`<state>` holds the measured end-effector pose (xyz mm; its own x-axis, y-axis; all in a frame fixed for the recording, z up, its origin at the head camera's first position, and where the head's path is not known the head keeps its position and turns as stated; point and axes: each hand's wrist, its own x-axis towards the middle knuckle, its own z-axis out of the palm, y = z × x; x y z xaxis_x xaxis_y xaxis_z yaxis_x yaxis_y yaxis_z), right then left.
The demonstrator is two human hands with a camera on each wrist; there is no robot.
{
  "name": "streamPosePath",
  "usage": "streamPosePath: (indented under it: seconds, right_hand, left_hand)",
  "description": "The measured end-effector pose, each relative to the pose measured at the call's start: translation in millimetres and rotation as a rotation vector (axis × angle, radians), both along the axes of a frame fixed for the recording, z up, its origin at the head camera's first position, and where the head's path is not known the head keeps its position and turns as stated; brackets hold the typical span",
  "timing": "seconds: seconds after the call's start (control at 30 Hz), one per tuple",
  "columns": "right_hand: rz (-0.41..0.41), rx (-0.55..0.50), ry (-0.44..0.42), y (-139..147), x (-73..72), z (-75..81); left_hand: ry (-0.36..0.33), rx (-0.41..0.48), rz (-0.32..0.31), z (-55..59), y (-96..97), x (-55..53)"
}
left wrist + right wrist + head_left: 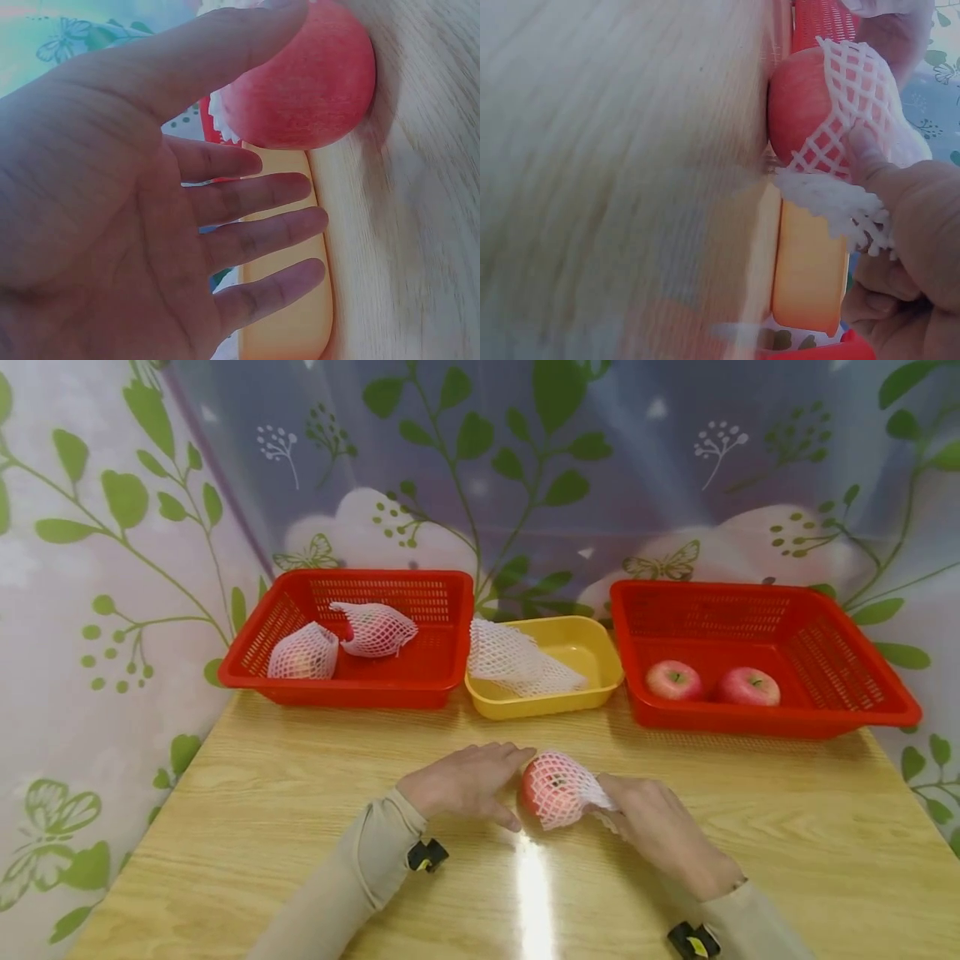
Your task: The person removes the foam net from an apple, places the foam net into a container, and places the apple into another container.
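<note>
Apple (533, 787) set on counter (292, 768) between left hand (463, 782) and right hand (663, 831), partly sheathed in white foam net (581, 792), red side exposed toward left. Left fingers (262, 232) spread well apart beside apple; whether it is touched by left thumb (225, 46) cannot be told. Loose end of net pinched between right thumb (866, 156) and curled right fingers (889, 276). More foam nets (521, 662) held in yellow tray (551, 703) behind, flanked by left red basket (352, 696) of netted apples (303, 655) and right red basket (750, 720) of bare apples (750, 687).

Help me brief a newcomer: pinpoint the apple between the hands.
On the wooden table stands a yellow tray. In front of it, between left hand and right hand, sits the apple. Only this apple, partly netted, lies outside the red baskets.
</note>
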<state>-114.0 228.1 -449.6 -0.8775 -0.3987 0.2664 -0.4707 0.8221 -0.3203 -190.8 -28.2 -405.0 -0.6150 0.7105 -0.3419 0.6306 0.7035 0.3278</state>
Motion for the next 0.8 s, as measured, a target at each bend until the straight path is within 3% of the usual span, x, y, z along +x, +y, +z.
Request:
streamPosePath:
  seconds: [0.23,0.4,0.5,0.63,0.8]
  right_hand:
    - [0.035,-0.032,0.027,0.9,-0.7,2.4]
    - [0.049,-0.033,-0.066,3.6,-1.7,7.0]
    - [0.006,-0.046,-0.066,5.0,-1.4,8.4]
    - [-0.043,-0.131,0.106,5.5,-2.0,5.4]
    - [-0.022,-0.244,0.362,8.5,-4.7,0.6]
  left_hand:
    - [0.008,0.02,-0.016,-2.2,-1.2,-0.8]
    - [0.003,0.032,-0.02,-2.3,-1.8,-0.7]
    - [-0.019,0.022,-0.007,-2.6,-1.9,-0.6]
    - [-0.033,0.009,0.02,-3.6,-2.1,-0.9]
    - [-0.025,0.017,0.02,-4.3,-2.9,-2.0]
